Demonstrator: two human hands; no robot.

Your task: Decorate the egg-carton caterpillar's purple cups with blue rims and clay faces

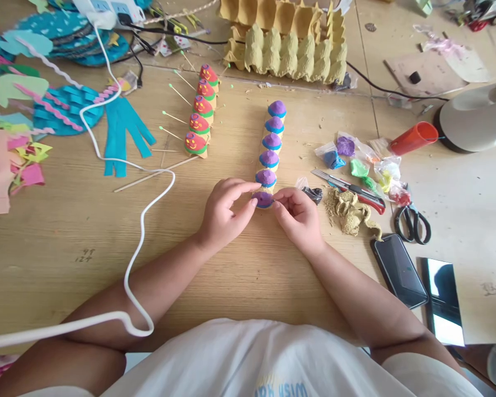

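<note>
A strip of egg-carton cups [269, 160], capped purple with blue rims, runs away from me on the wooden table. My left hand [227, 212] holds its near end from the left, thumb at the end cup and index finger against the cup behind. At the right side of that end cup, my right hand [296, 220] pinches with thumb and index finger; a tiny dark speck shows at the tips, too small to name. A small bag of black clay [313, 194] lies beside the right hand. Further left stands a second strip with red and green cups [199, 123], smiling faces and green-tipped sticks.
Egg cartons [295, 52] lie at the back. To the right are colored clay bags [334, 159], a utility knife [351, 190], scissors [413, 223], a phone [400, 270] and a red cup [414, 138]. A white cable [143, 237] crosses the left side.
</note>
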